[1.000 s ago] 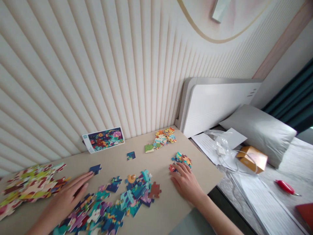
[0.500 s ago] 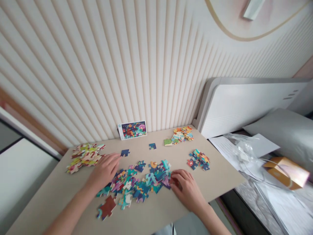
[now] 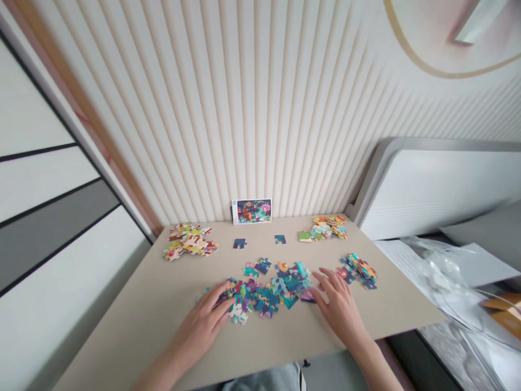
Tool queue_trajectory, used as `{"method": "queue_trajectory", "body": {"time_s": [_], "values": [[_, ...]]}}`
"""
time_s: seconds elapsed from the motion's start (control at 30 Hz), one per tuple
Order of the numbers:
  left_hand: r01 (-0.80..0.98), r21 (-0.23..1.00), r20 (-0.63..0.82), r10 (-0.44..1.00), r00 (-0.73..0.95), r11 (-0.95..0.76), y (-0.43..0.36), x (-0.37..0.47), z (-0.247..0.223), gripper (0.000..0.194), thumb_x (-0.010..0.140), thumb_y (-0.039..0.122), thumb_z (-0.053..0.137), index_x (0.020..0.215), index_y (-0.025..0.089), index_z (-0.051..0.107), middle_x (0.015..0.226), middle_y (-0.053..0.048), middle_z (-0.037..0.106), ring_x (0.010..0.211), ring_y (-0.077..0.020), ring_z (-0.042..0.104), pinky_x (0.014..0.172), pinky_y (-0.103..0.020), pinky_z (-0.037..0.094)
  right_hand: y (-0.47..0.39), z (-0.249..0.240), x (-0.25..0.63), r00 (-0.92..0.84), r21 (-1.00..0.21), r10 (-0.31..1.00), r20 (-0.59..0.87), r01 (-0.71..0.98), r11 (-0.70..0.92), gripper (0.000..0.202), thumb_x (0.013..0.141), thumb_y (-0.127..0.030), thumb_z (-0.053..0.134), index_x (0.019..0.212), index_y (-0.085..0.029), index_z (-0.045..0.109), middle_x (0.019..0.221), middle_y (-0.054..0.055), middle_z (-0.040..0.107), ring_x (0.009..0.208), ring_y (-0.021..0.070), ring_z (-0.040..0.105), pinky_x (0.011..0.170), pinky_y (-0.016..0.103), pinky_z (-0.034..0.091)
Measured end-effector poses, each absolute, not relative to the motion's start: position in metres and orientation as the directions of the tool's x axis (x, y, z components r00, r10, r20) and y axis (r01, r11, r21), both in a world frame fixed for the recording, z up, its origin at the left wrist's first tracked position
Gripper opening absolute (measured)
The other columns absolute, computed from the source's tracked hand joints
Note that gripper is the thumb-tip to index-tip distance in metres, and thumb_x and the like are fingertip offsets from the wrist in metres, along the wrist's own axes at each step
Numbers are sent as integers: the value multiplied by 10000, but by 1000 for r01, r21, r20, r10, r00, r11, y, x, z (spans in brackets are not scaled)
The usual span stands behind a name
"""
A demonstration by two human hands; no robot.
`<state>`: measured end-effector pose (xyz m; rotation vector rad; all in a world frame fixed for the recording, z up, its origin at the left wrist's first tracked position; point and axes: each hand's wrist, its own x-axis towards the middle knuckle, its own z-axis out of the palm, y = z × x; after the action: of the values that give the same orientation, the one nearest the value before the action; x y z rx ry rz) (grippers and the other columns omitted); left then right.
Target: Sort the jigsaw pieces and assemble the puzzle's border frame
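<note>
A loose heap of jigsaw pieces point(image 3: 266, 300), mostly teal, blue and purple, spreads across the middle of the table. My left hand point(image 3: 205, 314) lies over the heap's left end, fingers apart and touching or just above the pieces; what is under the palm is hidden. At the other end, my right hand point(image 3: 337, 300) is open with its fingers spread beside a purple piece point(image 3: 307, 295). Behind the heap, a dark blue piece point(image 3: 240, 244) and another blue piece point(image 3: 280, 239) lie apart on the table. A small picture card point(image 3: 254, 211) leans against the wall.
Yellow-and-cream pieces point(image 3: 190, 240) are piled at the back left of the table point(image 3: 154, 320). Orange and green pieces point(image 3: 329, 227) lie at the back right, with a smaller mixed pile point(image 3: 358, 270) nearer. Beyond the right edge are papers and a clear plastic bag point(image 3: 442, 269).
My left hand has moved from beside the lone dark blue piece back toward me, onto the heap's left end. My right hand's fingers have spread. The view has shifted left.
</note>
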<state>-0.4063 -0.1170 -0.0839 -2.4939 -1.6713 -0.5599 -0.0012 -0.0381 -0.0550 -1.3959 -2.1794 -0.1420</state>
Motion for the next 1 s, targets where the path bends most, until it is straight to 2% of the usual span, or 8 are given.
{"method": "queue_trajectory", "body": {"time_s": [0.07,0.17,0.23,0.37,0.57,0.77,1.0], "values": [[927,181,402,885,236,-329,-122,-412,-88,409,1017,312,533,1421,339,591,1599,-46,466,1443,-285,490,1185,-500,454,-39,-51,-24,-427,-195,783,452,809,554,403,1028,-405,547,1417,-318,604,1490,84,574,1372,302,533,1111,474,462],[936,294,441,896,46,-193,-130,-423,-100,559,968,416,620,1493,265,504,1529,-119,531,1422,-327,504,1158,-534,470,-34,-56,-45,-486,-220,781,392,775,592,368,1032,-421,539,1372,-326,643,1456,78,599,1337,304,560,1105,482,469],[918,371,436,899,-36,-143,-135,-429,-106,614,949,443,646,1506,247,477,1489,-134,561,1383,-325,542,1137,-519,489,-29,-67,-45,-438,-257,805,399,790,557,352,1027,-441,538,1324,-309,672,1392,89,630,1264,304,605,1071,481,491],[875,475,444,885,-141,-99,-140,-429,-104,546,933,397,675,1444,272,530,1392,-122,617,1301,-317,598,1088,-500,519,-22,-85,-34,-284,-312,836,469,833,458,401,1011,-474,523,1336,-276,649,1396,110,601,1244,312,607,1062,492,488],[829,538,478,865,-152,-152,-144,-420,-89,622,927,274,672,1505,312,448,1391,-100,586,1310,-289,584,1092,-464,517,-21,-89,-31,-149,-330,831,537,869,369,477,985,-480,517,1385,-231,591,1380,144,605,1256,341,584,1072,523,470],[796,543,550,830,-96,-268,-147,-420,-83,631,957,196,612,1533,325,390,1436,-104,552,1356,-266,563,1126,-431,501,-22,-87,-33,-193,-315,813,549,854,415,502,993,-479,518,1433,-239,538,1425,120,603,1278,338,571,1101,515,451],[804,554,546,823,-157,-214,-145,-419,-86,682,926,180,645,1542,294,376,1477,-114,531,1387,-261,542,1145,-415,483,-17,-92,-32,-250,-255,801,544,860,442,498,991,-497,511,1417,-240,546,1397,118,628,1247,338,589,1081,524,460]]}}
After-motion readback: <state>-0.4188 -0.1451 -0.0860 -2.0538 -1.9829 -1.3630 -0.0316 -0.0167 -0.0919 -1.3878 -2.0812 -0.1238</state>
